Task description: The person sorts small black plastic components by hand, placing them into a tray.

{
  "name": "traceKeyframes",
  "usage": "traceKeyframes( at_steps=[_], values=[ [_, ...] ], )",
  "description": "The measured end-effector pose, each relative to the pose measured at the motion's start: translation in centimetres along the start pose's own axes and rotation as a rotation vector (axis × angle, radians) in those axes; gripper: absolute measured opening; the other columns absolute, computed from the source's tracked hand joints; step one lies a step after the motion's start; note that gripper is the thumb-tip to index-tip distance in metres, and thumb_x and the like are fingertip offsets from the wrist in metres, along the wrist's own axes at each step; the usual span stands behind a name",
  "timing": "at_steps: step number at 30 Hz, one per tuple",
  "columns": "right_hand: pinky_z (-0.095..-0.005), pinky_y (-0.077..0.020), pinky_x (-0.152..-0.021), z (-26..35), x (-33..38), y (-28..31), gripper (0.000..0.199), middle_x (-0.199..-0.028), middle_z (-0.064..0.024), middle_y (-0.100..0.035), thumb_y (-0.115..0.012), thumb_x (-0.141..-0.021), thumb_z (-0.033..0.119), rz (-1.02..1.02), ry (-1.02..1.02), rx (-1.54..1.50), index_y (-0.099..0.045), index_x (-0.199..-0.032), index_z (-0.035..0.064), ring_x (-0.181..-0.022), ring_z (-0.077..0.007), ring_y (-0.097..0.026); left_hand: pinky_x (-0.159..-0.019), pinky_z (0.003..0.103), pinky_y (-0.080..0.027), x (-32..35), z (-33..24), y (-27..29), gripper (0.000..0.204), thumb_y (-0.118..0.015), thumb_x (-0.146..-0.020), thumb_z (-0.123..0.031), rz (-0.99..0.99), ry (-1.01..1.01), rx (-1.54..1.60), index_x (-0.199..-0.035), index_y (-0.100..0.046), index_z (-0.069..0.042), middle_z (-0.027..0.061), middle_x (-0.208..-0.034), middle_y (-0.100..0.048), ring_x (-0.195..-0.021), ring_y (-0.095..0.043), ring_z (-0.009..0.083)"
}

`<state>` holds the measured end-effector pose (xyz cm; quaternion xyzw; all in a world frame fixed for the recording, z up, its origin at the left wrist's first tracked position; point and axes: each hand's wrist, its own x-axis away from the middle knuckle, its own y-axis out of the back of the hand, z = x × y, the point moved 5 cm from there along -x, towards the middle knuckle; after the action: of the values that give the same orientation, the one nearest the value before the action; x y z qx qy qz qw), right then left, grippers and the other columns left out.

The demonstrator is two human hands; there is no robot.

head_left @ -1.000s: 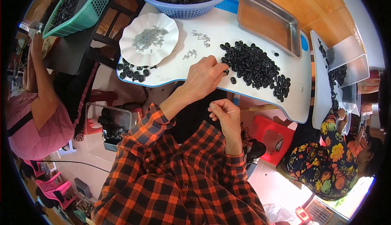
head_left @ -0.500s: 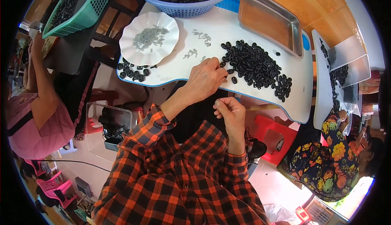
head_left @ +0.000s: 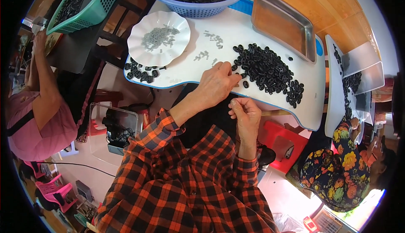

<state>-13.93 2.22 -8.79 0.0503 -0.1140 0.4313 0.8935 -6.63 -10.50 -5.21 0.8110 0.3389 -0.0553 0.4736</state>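
My left hand point(head_left: 218, 83) is over the front edge of the white table point(head_left: 198, 39), fingers bent and drawn together. Its fingertips meet a small black oval piece point(head_left: 243, 75) beside a heap of black oval pieces point(head_left: 263, 66); whatever lies between the fingers is hidden. Lower and closer to my body, my right hand point(head_left: 247, 114) is curled, thumb against the forefinger. I cannot make out anything in that pinch. Small clear tube-like bits point(head_left: 201, 55) lie loose beyond my left hand, and more are piled on a white scalloped plate point(head_left: 137, 49).
A blue basket point(head_left: 198, 9) full of black pieces stands at the back, with a metal tray point(head_left: 291, 43) to its right. Other black pieces point(head_left: 141, 73) sit by the plate. People work left point(head_left: 42, 110) and right point(head_left: 337, 169); a red stool point(head_left: 280, 146) is below the table.
My left hand has shifted slightly right, its fingertips reaching the loose black piece. My right hand stays curled below it. The whole view has moved slightly.
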Motion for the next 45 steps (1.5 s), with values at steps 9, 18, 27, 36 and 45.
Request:
traceKeyframes(
  at_steps=[9,18,27,36,45],
  values=[
    [-0.0200,-0.0465,-0.054,-0.2,-0.1,0.2,0.012,-0.077,-0.0060,-0.065,-0.063,-0.088,0.011,-0.006,0.027,0.032,-0.062,-0.087,-0.0011,-0.061,-0.0085,-0.058,-0.062,0.033,-0.049,0.6,-1.1,-0.5,0.016,-0.062,-0.066,-0.010,-0.040,-0.136,-0.123,-0.080,-0.059,-0.002,0.0103,-0.083,-0.049,-0.081,-0.053,0.0259],
    [-0.0198,-0.0469,-0.055,-0.1,0.2,-0.1,0.015,-0.084,-0.0067,-0.065,-0.060,-0.090,0.013,-0.106,0.079,-0.124,-0.062,-0.098,0.0000,-0.065,-0.0086,-0.058,-0.057,0.032,-0.046,2.4,-0.8,0.8,0.012,-0.065,-0.074,-0.010,-0.310,-0.073,0.152,-0.081,-0.058,-0.002,0.0078,-0.077,-0.051,-0.071,-0.055,0.0237],
    [-0.0193,-0.0481,-0.058,1.8,0.9,-1.2,0.014,-0.084,-0.0052,-0.064,-0.063,-0.087,0.008,-0.075,0.201,-0.078,-0.061,-0.099,-0.0006,-0.067,-0.0080,-0.059,-0.056,0.022,-0.041,5.3,0.5,-0.2,0.017,-0.061,-0.090,-0.014,-0.081,0.576,0.978,-0.089,-0.063,0.003,0.0028,-0.074,-0.060,-0.064,-0.050,0.0051],
    [-0.0197,-0.0480,-0.058,1.7,1.3,-1.7,0.013,-0.082,-0.0037,-0.063,-0.064,-0.085,0.004,-0.084,0.203,-0.085,-0.061,-0.097,-0.0012,-0.065,-0.0080,-0.059,-0.054,0.020,-0.041,6.5,0.1,-0.6,0.019,-0.060,-0.091,-0.016,-0.092,0.560,1.051,-0.090,-0.062,0.002,0.0000,-0.073,-0.058,-0.063,-0.049,0.0034],
    [-0.0201,-0.0468,-0.069,2.4,1.7,-2.1,0.021,-0.090,-0.0030,-0.059,-0.065,-0.082,-0.002,0.086,0.350,0.074,-0.064,-0.103,0.0004,-0.078,-0.0079,-0.057,-0.045,0.018,-0.038,7.3,0.8,-1.2,0.025,-0.056,-0.094,-0.025,0.089,0.723,1.436,-0.082,-0.060,-0.003,-0.0023,-0.068,-0.054,-0.055,-0.048,0.0030]
  ],
)
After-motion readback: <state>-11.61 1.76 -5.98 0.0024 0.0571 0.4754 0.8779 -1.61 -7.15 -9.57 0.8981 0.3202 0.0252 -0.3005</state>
